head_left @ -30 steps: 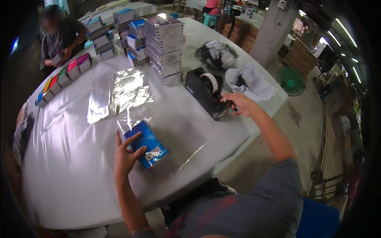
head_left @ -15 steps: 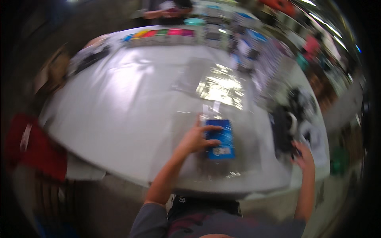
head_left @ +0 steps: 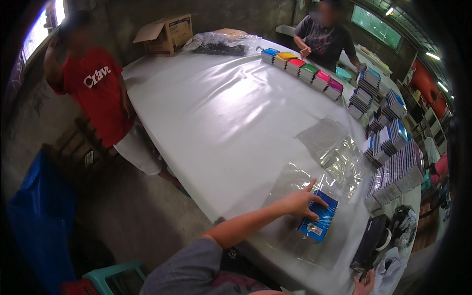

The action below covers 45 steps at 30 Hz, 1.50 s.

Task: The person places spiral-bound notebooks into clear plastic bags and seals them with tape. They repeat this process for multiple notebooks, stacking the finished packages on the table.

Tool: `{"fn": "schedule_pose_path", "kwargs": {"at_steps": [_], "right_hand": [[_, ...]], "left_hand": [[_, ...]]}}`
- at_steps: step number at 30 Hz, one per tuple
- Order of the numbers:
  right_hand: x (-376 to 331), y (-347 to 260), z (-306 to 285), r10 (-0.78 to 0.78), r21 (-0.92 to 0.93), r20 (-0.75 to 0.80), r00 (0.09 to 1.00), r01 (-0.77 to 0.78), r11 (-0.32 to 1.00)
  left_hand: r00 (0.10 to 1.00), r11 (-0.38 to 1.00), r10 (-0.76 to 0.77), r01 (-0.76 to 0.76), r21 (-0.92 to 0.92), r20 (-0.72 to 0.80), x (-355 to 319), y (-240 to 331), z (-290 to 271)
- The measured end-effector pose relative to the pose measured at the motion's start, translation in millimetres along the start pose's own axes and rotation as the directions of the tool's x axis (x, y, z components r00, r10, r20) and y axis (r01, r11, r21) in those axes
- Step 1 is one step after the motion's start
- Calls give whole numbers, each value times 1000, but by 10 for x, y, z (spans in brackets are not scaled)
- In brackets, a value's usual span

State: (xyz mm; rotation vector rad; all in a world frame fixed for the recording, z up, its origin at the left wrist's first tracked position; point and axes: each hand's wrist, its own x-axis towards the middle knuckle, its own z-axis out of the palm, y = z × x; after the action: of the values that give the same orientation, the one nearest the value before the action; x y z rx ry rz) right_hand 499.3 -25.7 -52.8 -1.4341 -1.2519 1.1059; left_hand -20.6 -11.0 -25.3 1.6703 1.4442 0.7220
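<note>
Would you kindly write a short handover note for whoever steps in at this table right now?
Left hand: flat, open, pressing on the blue pack.
Right hand: at the lower edge beside the black tape dispenser; whether it grips anything cannot be told.
Things: the blue pack lies on a clear plastic sheet near the table's close edge; more clear sheets lie just beyond; stacks of packs stand to the right.
Done: pack placed on the sheet.
Left: the sheet is not yet folded over the pack, and no tape is on it.
</note>
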Motion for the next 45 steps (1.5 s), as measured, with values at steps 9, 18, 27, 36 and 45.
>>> {"fn": "schedule_pose_path", "kwargs": {"at_steps": [9, 18, 27, 36, 45], "right_hand": [[59, -542, 1071, -309, -594, 162, 937, 343, 728], [5, -1833, 2956, -37, -252, 499, 866, 186, 950], [361, -1677, 3224, 20, -283, 702, 712, 252, 925], [499, -1412, 3576, -169, -278, 780, 602, 576, 769], [390, -1588, 3488, -131, -698, 623, 771, 624, 352]], "left_hand": [[995, 995, 93, -94, -28, -43, 20, -40, 31], [994, 999, 36, -34, 24, -101, -19, -227, -257], [999, 997, 2, 1, 79, -40, 55, -17, 35], [992, 996, 68, -62, 62, -106, -120, -135, -51], [976, 983, 182, -182, 11, -122, 41, -172, 145]]}}
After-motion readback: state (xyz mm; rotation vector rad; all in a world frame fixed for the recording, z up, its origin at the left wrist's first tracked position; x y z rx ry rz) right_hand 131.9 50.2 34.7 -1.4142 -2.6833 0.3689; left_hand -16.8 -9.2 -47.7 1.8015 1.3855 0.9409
